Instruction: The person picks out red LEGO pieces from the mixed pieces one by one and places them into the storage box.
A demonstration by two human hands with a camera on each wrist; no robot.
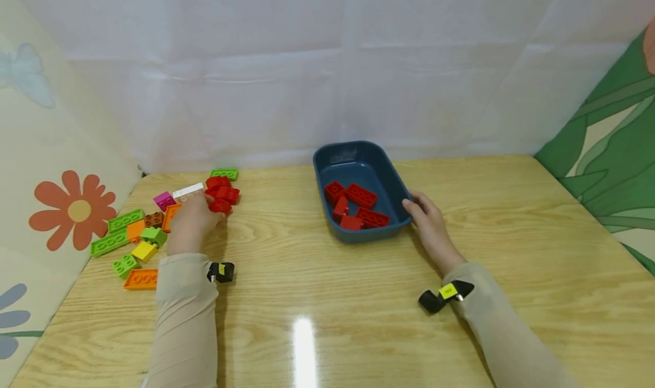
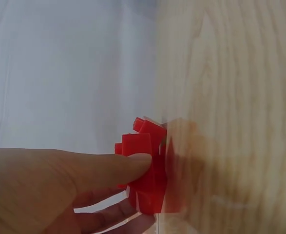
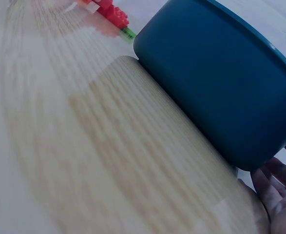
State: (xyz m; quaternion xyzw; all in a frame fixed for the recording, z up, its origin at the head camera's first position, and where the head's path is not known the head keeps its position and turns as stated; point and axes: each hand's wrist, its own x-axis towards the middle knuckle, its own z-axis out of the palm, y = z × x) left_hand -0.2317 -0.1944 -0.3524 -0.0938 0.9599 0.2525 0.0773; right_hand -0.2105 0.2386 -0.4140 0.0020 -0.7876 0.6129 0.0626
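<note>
My left hand [image 1: 194,220] reaches into a cluster of red toy building bricks [image 1: 223,190] on the left of the table. In the left wrist view its thumb presses against a red brick [image 2: 137,145], with fingers curled on the brick's other side. More red bricks sit right behind that one. With my right hand [image 1: 430,226] I hold the near right corner of a dark blue plastic box [image 1: 364,235], thumb at the rim and fingers along the outer wall. Several red bricks [image 1: 362,195] lie inside the box.
Loose bricks spread around the left forearm: a white one [image 1: 188,192], a magenta one [image 1: 164,200], a yellow one [image 1: 145,251], and several green and orange ones. A long green brick [image 1: 224,174] lies by the back edge. A white cloth [image 1: 256,81] hangs behind the table.
</note>
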